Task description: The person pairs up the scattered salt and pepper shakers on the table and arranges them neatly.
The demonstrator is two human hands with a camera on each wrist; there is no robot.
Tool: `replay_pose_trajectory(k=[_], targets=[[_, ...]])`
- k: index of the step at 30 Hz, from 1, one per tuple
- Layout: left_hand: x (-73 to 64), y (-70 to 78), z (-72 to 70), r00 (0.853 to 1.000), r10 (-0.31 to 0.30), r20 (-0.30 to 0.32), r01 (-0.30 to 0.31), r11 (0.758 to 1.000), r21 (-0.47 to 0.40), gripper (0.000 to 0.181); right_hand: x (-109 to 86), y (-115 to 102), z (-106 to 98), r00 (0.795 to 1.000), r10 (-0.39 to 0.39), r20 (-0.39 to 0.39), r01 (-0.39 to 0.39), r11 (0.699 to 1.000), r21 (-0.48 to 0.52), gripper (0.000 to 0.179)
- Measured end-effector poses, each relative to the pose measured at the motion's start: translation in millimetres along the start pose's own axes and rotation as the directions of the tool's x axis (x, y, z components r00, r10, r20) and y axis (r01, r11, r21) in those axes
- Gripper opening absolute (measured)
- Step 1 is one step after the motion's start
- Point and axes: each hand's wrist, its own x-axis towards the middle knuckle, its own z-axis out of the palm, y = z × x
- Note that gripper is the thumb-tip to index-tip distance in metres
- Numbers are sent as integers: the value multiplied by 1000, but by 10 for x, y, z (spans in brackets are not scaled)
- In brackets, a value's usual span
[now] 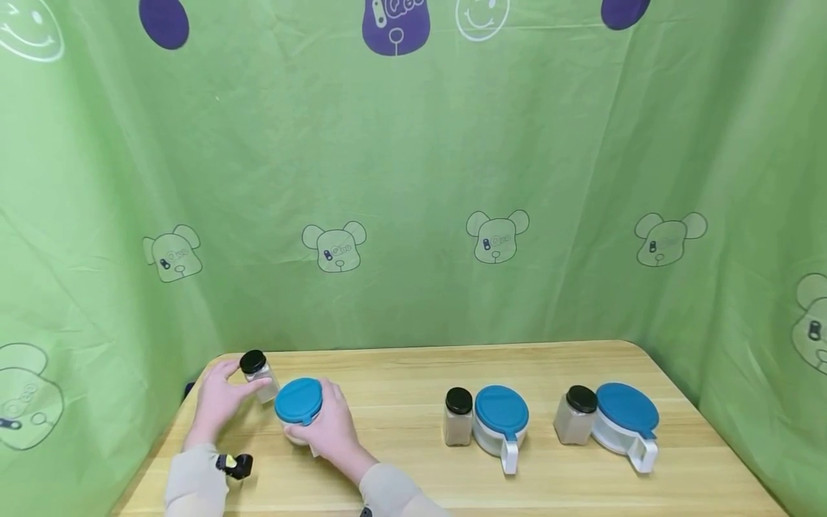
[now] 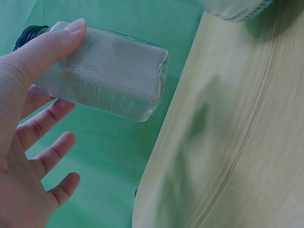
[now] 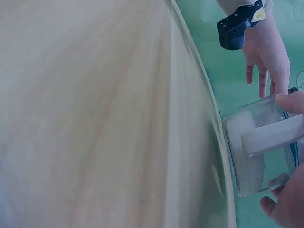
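At the table's left, my left hand (image 1: pixel 221 397) pinches a square clear jar (image 1: pixel 265 386) between thumb and fingers. Its lid is black, and a pale powder (image 2: pixel 114 66) fills much of it in the left wrist view. The jar tilts, and its shadow falls on the table. Close by on the right, my right hand (image 1: pixel 334 422) grips a round clear jar (image 3: pixel 244 166) with a blue flip lid (image 1: pixel 299 401) and a white handle (image 3: pixel 273 136). White contents lie in its lower part. The two jars stand side by side, slightly apart.
Two more pairs stand on the wooden table (image 1: pixel 388 459): a black-lidded jar (image 1: pixel 458 418) beside a blue-lidded jar (image 1: pixel 501 416), and another black-lidded jar (image 1: pixel 575 416) beside a blue-lidded jar (image 1: pixel 625 416) farther right. A green curtain (image 1: pixel 413 301) hangs behind the table.
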Motion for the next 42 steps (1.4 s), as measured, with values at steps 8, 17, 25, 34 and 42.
replay_pose_trajectory(k=[8, 17, 25, 34, 42], targets=[[-61, 71, -28, 1000, -22, 14, 23, 999, -28, 93, -20, -33, -44, 999, 10, -45, -9, 999, 31, 92], [-149, 124, -46, 1000, 1, -2, -1, 1000, -29, 92, -59, -24, -111, 996, 33, -88, -29, 998, 47, 89], [-236, 140, -60, 999, 27, -33, -27, 999, -19, 87, -87, -54, -205, 990, 67, -124, -63, 997, 39, 93], [-314, 210, -80, 998, 47, -38, -48, 998, -26, 84, -113, -85, -295, 985, 67, -159, -61, 997, 39, 95], [-376, 269, -35, 995, 89, -33, -90, 996, -29, 83, -150, -76, -323, 976, 83, -201, -78, 996, 29, 94]])
